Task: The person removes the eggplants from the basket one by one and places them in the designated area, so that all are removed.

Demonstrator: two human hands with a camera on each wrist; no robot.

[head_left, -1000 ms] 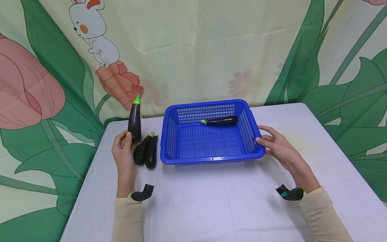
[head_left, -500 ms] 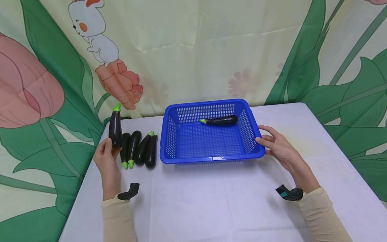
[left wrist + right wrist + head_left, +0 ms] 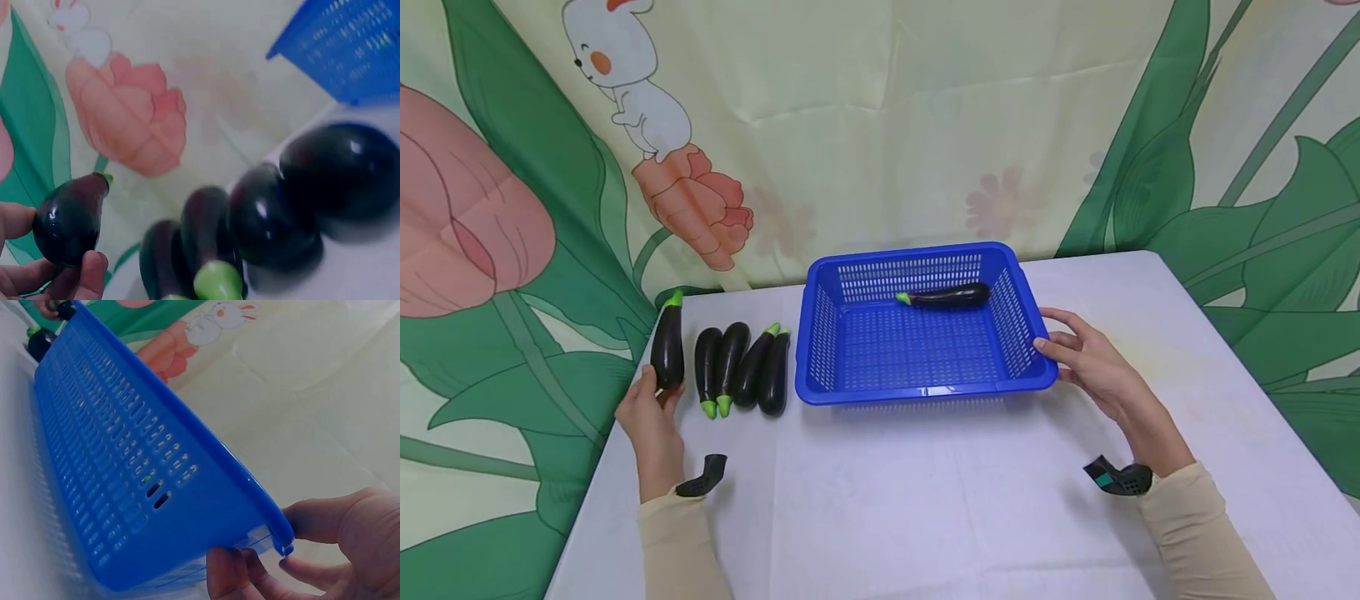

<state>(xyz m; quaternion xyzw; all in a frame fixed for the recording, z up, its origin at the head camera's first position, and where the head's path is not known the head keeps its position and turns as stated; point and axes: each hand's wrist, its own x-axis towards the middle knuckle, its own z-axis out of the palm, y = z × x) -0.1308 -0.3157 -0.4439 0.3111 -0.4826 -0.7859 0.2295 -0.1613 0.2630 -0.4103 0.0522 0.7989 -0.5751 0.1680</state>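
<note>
At the table's left edge my left hand (image 3: pixel 651 429) pinches a dark purple eggplant (image 3: pixel 667 346) by its rounded bottom end, the green stem pointing up and away. The left wrist view shows thumb and fingers on either side of that eggplant (image 3: pixel 69 222). Just right of it lie several more eggplants (image 3: pixel 747 367) side by side, two with stems toward me and two with stems away. My right hand (image 3: pixel 1093 367) grips the right rim of a blue plastic basket (image 3: pixel 925 392), thumb on top and fingers below. Inside the basket, near its back wall, lies one eggplant (image 3: pixel 951 296).
A white cloth covers the table (image 3: pixel 880 500). Behind it hangs a printed curtain (image 3: pixel 865 125) with a rabbit, flowers and leaves, close to the table's back edge. The basket stands just right of the eggplant row.
My left hand has moved left and nearer with its eggplant, lowering it beside the row. Two eggplants it hid earlier now show. My right hand and the basket have stayed put.
</note>
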